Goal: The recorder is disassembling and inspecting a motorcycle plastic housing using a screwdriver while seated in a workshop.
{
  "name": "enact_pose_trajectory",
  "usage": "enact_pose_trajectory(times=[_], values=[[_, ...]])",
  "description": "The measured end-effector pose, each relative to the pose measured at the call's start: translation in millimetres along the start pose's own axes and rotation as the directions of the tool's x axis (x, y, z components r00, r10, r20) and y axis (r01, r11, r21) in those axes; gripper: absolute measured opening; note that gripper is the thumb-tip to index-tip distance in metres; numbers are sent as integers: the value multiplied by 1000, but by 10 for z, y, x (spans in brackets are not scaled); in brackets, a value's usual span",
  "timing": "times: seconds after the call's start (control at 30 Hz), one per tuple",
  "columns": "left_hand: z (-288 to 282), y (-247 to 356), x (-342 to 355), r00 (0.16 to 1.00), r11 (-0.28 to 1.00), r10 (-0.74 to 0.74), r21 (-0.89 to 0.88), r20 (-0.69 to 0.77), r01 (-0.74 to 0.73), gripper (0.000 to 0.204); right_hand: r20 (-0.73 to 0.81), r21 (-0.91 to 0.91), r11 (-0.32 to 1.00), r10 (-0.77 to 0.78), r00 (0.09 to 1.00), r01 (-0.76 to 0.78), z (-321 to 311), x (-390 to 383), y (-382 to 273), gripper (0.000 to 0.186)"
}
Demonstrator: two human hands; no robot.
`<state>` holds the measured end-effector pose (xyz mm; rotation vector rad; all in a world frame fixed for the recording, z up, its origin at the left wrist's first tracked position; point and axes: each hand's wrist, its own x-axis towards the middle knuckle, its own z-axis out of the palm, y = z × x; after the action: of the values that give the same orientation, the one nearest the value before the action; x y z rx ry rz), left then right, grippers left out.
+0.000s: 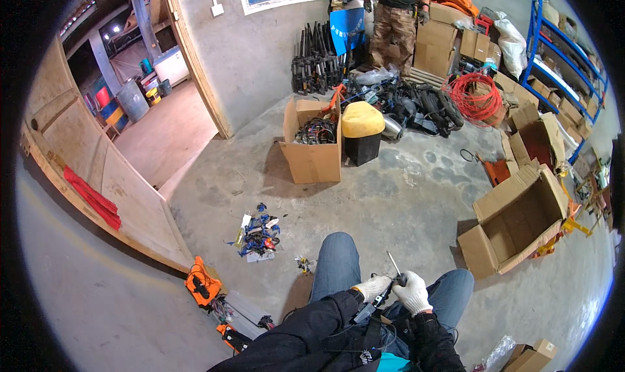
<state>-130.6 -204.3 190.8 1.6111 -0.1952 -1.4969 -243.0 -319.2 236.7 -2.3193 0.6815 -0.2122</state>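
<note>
Both my hands wear white knit gloves and meet over my lap, between my knees. My left hand [372,287] is closed on a dark grey part with cables [367,312]; its exact kind is unclear. Close beside it, my right hand [413,292] is wrapped round the dark handle of a screwdriver [393,262], whose thin metal shaft points up and away from me. Thin dark cables hang from the part across my lap. Where the part and the handle meet is partly hidden by my fingers.
Small blue and black parts [259,235] lie ahead left on concrete. Orange-and-black equipment [203,286] is by the door [97,170]. Ahead stand a carton of cables [312,162] and a yellow-lidded black bin [362,121]. An open carton [478,251] is right; another person [394,33] stands behind.
</note>
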Motion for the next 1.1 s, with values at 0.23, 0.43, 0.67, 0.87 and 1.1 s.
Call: enact_pose_trajectory(times=[0.23, 0.43, 0.67, 0.87, 1.1], values=[[-69, -136, 144, 964, 936, 263, 231, 37, -264, 73, 74, 9, 992, 128, 989, -129, -24, 5, -45, 26], [-16, 51, -55, 997, 974, 72, 213, 9, -72, 65, 94, 111, 972, 197, 976, -207, -27, -24, -8, 27], [-60, -172, 260, 995, 972, 92, 220, -33, -83, 75, 52, 44, 994, 95, 994, -98, -21, -11, 46, 30], [6, -27, 78, 995, 978, 98, 182, 34, -103, 70, 84, 75, 993, 90, 992, -96, -73, -27, 38, 25], [-11, 124, -98, 994, 940, 96, 323, 52, -108, 68, 128, 126, 975, 169, 977, -185, -44, -14, 86, 27]])
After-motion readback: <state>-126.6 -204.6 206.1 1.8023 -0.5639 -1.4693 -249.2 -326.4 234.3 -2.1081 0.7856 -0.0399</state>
